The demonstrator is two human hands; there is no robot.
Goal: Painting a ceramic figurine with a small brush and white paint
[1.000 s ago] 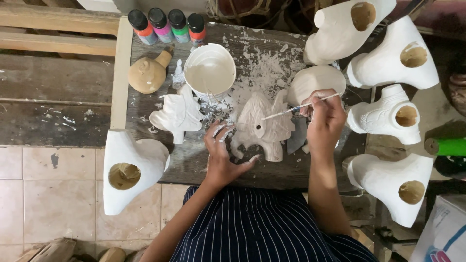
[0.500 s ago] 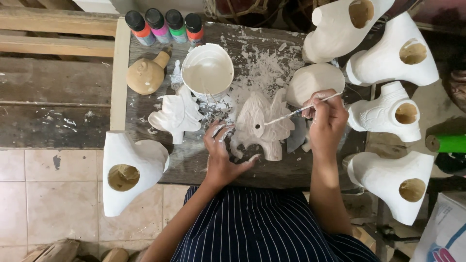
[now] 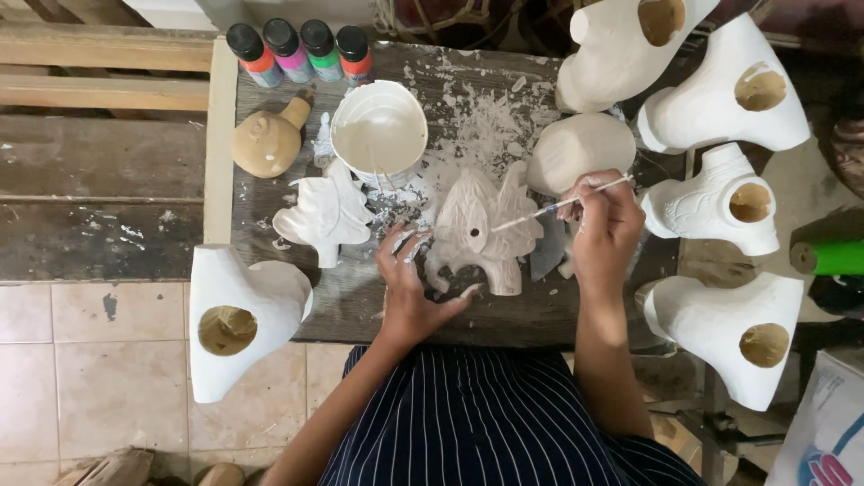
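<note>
Painting step: right hand (image 3: 605,232) pinched a thin brush (image 3: 558,204); left hand (image 3: 412,286), fingers spread, steadied the carved figure (image 3: 480,232), white paint bucket (image 3: 379,133) at ten o'clock.

I see a pale beige carved figure (image 3: 477,236) and a white-filled paint bowl (image 3: 379,135). Bottles (image 3: 301,52) show orange, pink, green, red. The apron (image 3: 486,418) is navy, thinly white-striped.

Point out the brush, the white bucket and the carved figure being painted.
brush (image 3: 558,205), head view, middle of its thin handle
white bucket (image 3: 378,135), head view, its paint-coated inside
carved figure (image 3: 481,225), head view, centre of its ridged body
</note>
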